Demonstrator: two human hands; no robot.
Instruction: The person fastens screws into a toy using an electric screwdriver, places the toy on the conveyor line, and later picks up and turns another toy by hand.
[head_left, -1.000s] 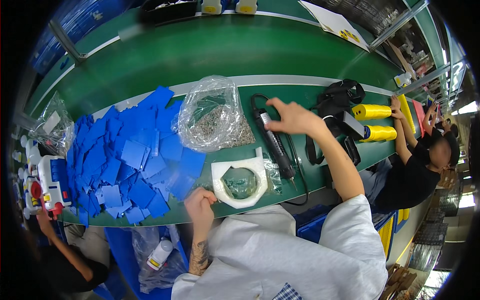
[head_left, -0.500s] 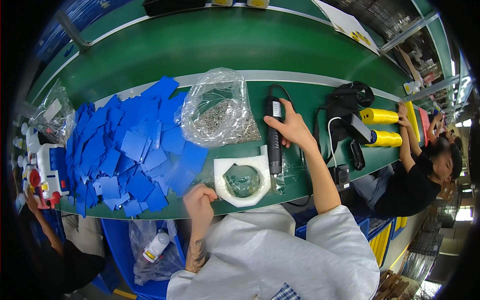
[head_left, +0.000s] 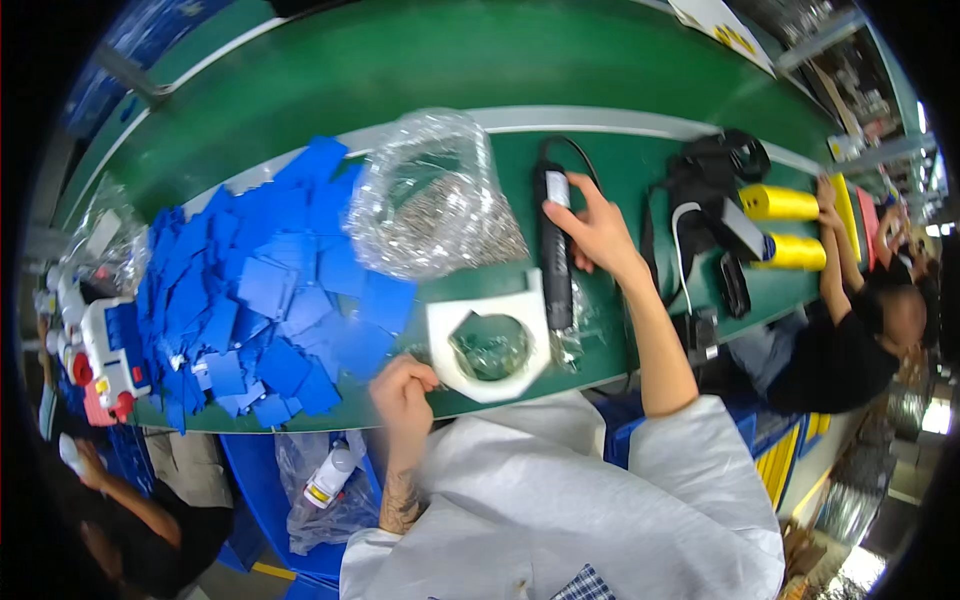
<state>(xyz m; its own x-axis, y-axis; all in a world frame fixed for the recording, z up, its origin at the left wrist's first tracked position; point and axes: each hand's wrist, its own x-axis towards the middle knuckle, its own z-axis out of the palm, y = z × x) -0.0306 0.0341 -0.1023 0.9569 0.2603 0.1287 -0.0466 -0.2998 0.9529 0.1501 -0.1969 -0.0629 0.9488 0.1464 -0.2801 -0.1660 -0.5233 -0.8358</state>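
My right hand (head_left: 602,235) is wrapped round the upper part of a black electric screwdriver (head_left: 556,290), thumb across its top. A cord leaves its far end, and the tool points toward me. My left hand (head_left: 402,392), slightly blurred, is closed at the bench's near edge. Its curled fingers hide whatever they may hold. Just right of those fingers lies a white block-like frame (head_left: 440,335) with a large angular opening, clear film showing through it. Beyond the frame, an open clear plastic bag (head_left: 375,225) holds a heap of small metal screws (head_left: 455,220).
Many blue flat pieces (head_left: 265,290) are heaped on the left of the green bench. A white-and-blue device (head_left: 110,345) stands at far left. Toward the right lie a black pouch (head_left: 700,165), a dark box and yellow cylinders (head_left: 780,203). A blue bin (head_left: 260,480) sits below the edge. Co-workers flank me.
The whole view has shifted and tilted slightly. My hands keep about the same places on the screwdriver and beside the white frame. A co-worker at lower left now holds a white object.
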